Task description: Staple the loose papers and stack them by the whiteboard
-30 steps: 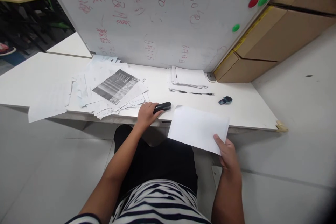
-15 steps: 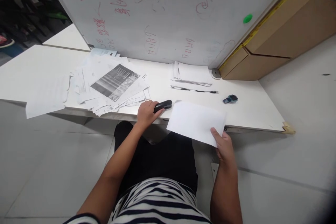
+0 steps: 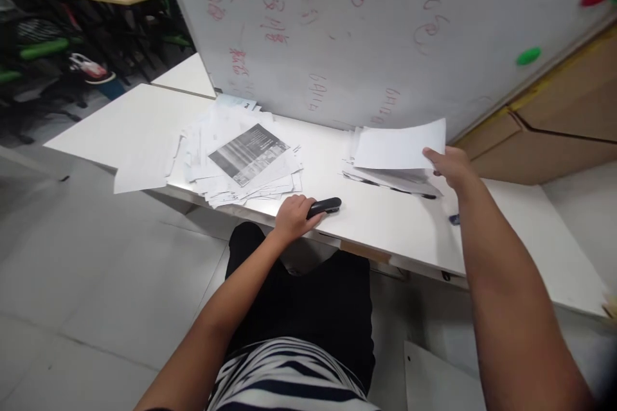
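Right fingers: in our right hand (image 3: 452,167) we are pinching the white sheet (image 3: 400,148) by its right end, thumb lying on top.
White sheet: we are holding it over the paper stack (image 3: 418,176) by the tabletop's far edge; whether its left end is touching the stack, we are not able to tell.
Left fingers: in our left hand (image 3: 294,218) we are clamping the black stapler (image 3: 326,207) around its left end.
Black stapler: we are having it at the tabletop's near edge, its free end pointing right.
Dark strip: we are seeing this blurred piece (image 3: 400,189) lying just on the near side of the stack.
Paper heap: left of the stapler, loose pages (image 3: 284,185) are spreading from the near edge towards the far one, a grey printed page (image 3: 248,153) lying on top.
Overhanging page: farther left, one page (image 3: 142,173) is jutting past the near edge.
Whiteboard: it is standing (image 3: 337,32) along the far edge of our tabletop (image 3: 380,221).
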